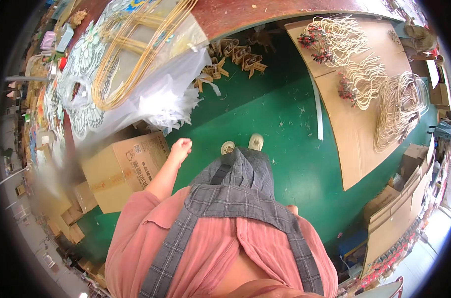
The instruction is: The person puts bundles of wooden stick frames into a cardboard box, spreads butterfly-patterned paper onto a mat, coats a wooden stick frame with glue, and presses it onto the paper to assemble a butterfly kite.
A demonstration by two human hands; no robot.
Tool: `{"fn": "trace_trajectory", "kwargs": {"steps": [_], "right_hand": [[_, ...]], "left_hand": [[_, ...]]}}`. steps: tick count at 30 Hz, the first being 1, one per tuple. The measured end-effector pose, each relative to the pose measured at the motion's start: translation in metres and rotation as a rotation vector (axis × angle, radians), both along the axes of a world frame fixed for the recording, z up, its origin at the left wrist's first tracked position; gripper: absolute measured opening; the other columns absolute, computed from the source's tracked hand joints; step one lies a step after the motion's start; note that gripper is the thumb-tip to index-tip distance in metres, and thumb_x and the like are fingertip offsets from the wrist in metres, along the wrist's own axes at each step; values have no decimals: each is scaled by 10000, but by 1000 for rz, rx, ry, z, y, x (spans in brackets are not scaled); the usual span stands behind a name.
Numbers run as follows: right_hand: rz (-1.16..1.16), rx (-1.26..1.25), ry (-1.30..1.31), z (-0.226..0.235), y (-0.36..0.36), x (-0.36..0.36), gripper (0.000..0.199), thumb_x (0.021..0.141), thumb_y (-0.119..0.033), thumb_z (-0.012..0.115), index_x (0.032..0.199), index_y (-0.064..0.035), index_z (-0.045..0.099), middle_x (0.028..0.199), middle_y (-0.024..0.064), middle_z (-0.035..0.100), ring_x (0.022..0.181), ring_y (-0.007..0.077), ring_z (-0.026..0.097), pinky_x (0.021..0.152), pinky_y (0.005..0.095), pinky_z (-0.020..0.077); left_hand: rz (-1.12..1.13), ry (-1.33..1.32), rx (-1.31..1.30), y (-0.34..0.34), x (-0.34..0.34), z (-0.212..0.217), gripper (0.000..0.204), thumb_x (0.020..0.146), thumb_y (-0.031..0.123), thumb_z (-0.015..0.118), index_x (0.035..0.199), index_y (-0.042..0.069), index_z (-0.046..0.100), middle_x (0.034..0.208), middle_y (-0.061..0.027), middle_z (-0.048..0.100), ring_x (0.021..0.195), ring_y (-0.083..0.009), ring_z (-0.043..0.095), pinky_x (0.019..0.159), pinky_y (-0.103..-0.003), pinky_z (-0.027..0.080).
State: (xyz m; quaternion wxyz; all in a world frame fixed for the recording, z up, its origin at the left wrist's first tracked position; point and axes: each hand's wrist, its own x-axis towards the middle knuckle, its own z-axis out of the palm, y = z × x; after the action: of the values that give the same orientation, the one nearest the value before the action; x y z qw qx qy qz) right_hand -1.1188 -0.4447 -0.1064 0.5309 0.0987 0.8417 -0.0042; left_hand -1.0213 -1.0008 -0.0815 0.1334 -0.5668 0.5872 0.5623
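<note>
My left hand [181,148] hangs over the green floor with its fingers curled into a loose fist, and nothing shows in it. The nearest thing to it is a large brown cardboard box [117,171], just to its left and apart from it. Of my right hand [292,209] only a small bit shows beside my apron, so its fingers are hidden. Up and left of my left hand, a bundle of long tan cane loops [102,82] lies on clear plastic sheeting at the table's edge. White plastic film [161,107] droops from that edge.
A reddish-brown table [235,17] runs along the far side, with several bundled woody pieces [245,59] on the floor under it. At right, a cardboard sheet [349,149] bears red-tipped cord bundles [362,82] and a pile of pale loops [399,111]. Flattened cartons [396,223] stand lower right.
</note>
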Motion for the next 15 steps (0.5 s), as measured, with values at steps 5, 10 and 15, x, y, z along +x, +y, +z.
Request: {"fn": "trace_trajectory", "kwargs": {"steps": [5, 10, 15], "right_hand": [[841, -152, -312, -26, -15, -64, 130, 731, -221, 603, 805, -145, 679, 915, 67, 658, 865, 207, 633, 691, 326, 512], [-555, -348, 49, -71, -100, -171, 159, 776, -130, 560, 836, 17, 577, 666, 87, 591, 542, 149, 550, 477, 261, 443], [-418, -572, 207, -66, -201, -242, 182, 794, -157, 539, 826, 9, 608, 741, 159, 638, 635, 236, 633, 608, 319, 495]], "left_hand": [[-22, 57, 38, 8, -111, 31, 271, 845, 231, 596, 1047, 52, 568, 883, -29, 604, 722, -97, 563, 598, -245, 447], [-166, -120, 108, 40, -122, 11, 265, 812, 240, 629, 984, 44, 587, 825, -60, 632, 731, -135, 602, 618, -271, 480], [-620, -209, -69, 57, -123, -9, 260, 776, 230, 628, 961, 49, 597, 860, -119, 636, 810, -268, 616, 704, -364, 490]]}}
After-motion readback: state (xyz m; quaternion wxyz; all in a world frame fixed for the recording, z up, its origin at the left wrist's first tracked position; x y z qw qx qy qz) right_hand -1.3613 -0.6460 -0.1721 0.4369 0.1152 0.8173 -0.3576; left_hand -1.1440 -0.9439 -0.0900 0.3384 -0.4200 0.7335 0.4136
